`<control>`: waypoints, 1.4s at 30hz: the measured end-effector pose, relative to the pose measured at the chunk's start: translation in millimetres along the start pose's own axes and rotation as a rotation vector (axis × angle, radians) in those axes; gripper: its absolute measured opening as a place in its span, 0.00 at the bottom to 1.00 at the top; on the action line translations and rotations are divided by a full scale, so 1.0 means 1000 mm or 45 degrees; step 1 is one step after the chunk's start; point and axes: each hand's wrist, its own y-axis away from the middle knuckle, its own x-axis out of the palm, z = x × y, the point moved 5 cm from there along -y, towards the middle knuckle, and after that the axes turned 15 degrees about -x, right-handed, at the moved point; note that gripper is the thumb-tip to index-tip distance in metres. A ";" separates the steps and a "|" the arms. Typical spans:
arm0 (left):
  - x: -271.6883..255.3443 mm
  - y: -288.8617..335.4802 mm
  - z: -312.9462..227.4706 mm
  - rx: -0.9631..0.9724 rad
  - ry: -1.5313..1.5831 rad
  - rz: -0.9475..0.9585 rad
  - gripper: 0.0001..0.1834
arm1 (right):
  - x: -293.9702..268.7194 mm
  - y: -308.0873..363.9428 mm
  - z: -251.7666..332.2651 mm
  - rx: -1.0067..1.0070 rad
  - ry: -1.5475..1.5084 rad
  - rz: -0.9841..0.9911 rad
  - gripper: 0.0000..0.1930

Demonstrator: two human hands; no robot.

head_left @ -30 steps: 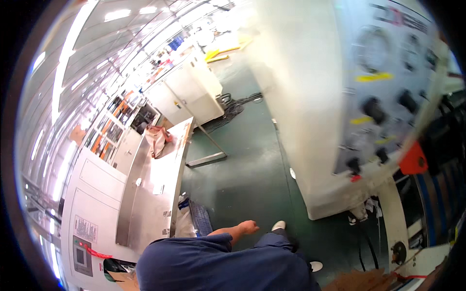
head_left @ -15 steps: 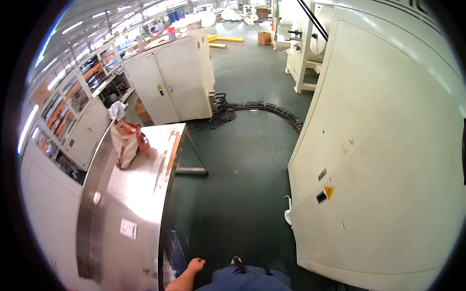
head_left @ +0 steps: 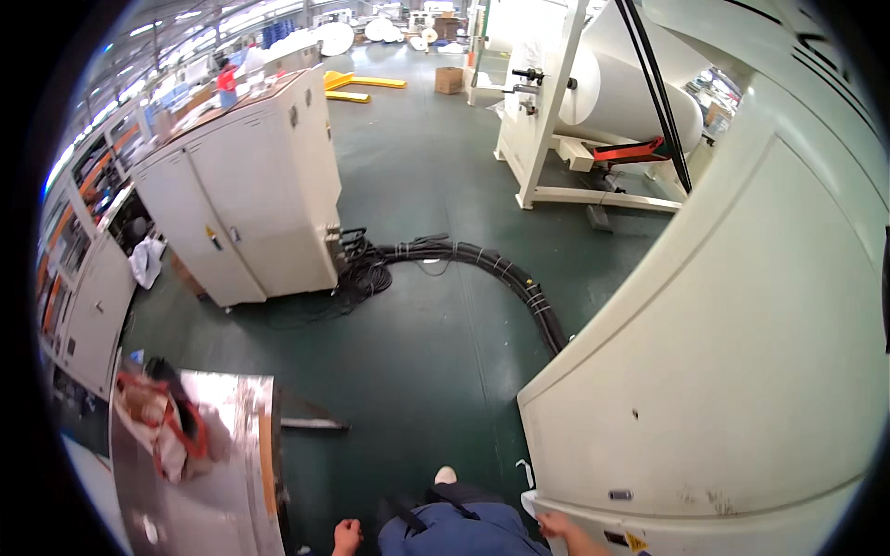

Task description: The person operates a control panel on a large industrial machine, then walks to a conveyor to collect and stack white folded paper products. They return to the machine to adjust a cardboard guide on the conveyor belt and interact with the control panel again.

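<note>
My left hand point(head_left: 348, 537) hangs low beside my blue clothing, its fingers loosely curled with nothing visible in them. On the other side, my right hand point(head_left: 556, 526) is close to the large cream machine cabinet point(head_left: 705, 371). Its fingers are curled too, and I see no object in them. A white plastic bag point(head_left: 529, 502) is just beside the right fingertips, at the cabinet's lower edge; whether they touch I cannot tell. To the left stands a metal table point(head_left: 222, 417) with a beige tote bag point(head_left: 158, 422) with red-brown straps on it.
A thick bundle of black cables point(head_left: 491, 259) curves across the green floor from a pale double-door cabinet point(head_left: 232, 195). Farther off are a white roll point(head_left: 630, 93) on a machine frame, a cardboard box point(head_left: 449, 81) and yellow forks point(head_left: 362, 85).
I have moved forward along the floor; the table and tote bag are now nearer, lower in view. My right hand has come into view, and more of the roll machine shows.
</note>
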 end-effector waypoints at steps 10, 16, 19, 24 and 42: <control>0.057 -0.114 -0.228 0.131 -0.814 0.019 0.18 | -0.140 -0.159 0.359 -0.499 -0.096 -0.313 0.22; 0.076 -0.254 -0.525 0.243 -1.068 0.016 0.16 | -0.139 -0.213 0.309 0.138 -0.257 -0.315 0.26; 0.101 -0.315 -0.707 0.421 -1.010 -0.110 0.16 | -0.119 -0.204 0.312 0.357 -0.451 -0.403 0.27; 0.198 -0.414 -0.959 0.535 -0.407 0.086 0.12 | -0.094 -0.237 0.336 0.567 -0.710 -0.344 0.31; 0.604 -0.364 -1.153 0.414 -1.741 0.576 0.12 | -0.466 -0.411 0.679 -0.189 -1.010 -1.245 0.23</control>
